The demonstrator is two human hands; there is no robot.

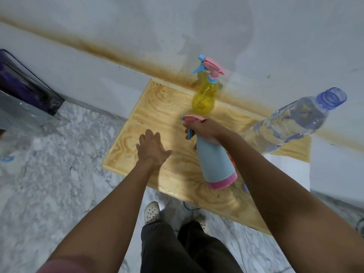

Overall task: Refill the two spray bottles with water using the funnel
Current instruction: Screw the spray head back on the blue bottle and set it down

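conical blue spray bottle (pixel 216 160), pink-banded base

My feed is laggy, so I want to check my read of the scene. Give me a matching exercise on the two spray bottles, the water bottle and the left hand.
Things:
1. yellow spray bottle
2. blue spray bottle
3. water bottle
4. left hand

States:
A. uncapped, at the right side of the wooden board
B. open, holding nothing
C. gripped near its top by the right hand
D. stands free near the wall, spray head on

Pairs: 1-D, 2-C, 3-A, 4-B
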